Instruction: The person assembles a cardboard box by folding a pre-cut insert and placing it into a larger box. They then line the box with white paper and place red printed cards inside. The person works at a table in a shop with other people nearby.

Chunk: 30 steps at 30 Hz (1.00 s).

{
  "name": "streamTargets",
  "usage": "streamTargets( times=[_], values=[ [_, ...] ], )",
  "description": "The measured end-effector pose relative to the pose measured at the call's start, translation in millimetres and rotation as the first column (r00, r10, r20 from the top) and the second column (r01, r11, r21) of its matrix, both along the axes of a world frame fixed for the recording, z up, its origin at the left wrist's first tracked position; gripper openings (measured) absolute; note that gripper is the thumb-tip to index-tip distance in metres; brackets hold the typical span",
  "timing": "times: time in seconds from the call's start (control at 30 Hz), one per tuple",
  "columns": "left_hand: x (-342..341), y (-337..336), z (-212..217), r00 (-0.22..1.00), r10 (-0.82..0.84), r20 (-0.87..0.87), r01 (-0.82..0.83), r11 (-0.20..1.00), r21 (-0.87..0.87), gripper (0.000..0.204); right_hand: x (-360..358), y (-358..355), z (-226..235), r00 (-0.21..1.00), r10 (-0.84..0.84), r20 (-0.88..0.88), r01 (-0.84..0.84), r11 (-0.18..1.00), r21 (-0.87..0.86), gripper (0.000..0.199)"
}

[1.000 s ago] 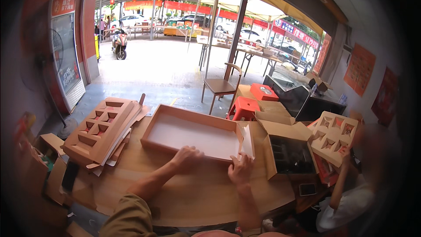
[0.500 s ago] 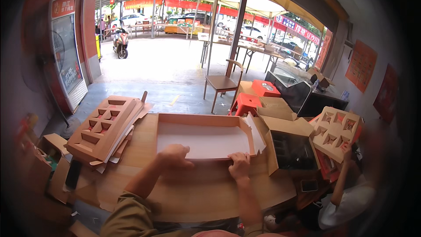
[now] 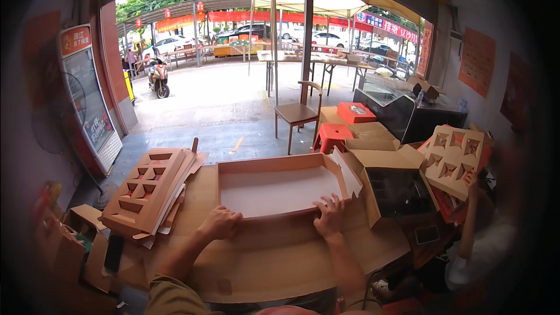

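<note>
A shallow open cardboard box [image 3: 274, 189], brown outside with a white floor, lies in front of me on the wooden table [image 3: 262, 256]. At its near left corner, my left hand [image 3: 221, 223] is closed with bent fingers on the edge of the near wall. Toward the near right corner, my right hand [image 3: 329, 214] grips that same wall, its fingers bent over the top edge and somewhat apart. A loose white-lined flap [image 3: 348, 173] sticks out past the box's right end.
Cardboard inserts with square openings [image 3: 146, 189] are stacked at left, a dark phone [image 3: 114, 254] near them. At right stand a carton with dark contents [image 3: 399, 192] and another phone [image 3: 427, 234]. A person's hand [image 3: 470, 179] holds a cut-out insert [image 3: 452, 160]. A chair [image 3: 296, 112] stands beyond.
My left hand has gone from stretched fingers to a closed hold at the near left corner. My right hand's fingers have spread along the near wall. The whole view has shifted slightly.
</note>
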<state>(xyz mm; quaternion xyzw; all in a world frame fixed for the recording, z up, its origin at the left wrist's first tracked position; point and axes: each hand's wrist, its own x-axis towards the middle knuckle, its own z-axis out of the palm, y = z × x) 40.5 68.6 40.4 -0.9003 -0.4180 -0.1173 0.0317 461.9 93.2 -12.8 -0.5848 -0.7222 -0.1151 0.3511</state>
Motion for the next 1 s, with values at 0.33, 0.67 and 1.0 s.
streamTargets(
  times=[0.33, 0.67, 1.0],
  values=[
    [47, -20, -40, 0.973, 0.067, 0.222, -0.126, 0.956, 0.264, 0.012, -41, -2, -8, 0.366, -0.001, -0.931, -0.256, 0.961, -0.102, 0.116],
    [94, -80, 16, 0.965, -0.23, 0.128, 0.254, 0.942, -0.219, 0.054, -69, -25, -2, 0.164, 0.113, -0.98, -0.523, 0.852, 0.011, 0.108],
    [43, -42, 18, 0.984, -0.153, -0.093, 0.127, 0.963, -0.237, 0.044, -45, -11, -2, 0.101, 0.233, -0.967, -0.551, 0.823, 0.141, 0.112]
  ],
)
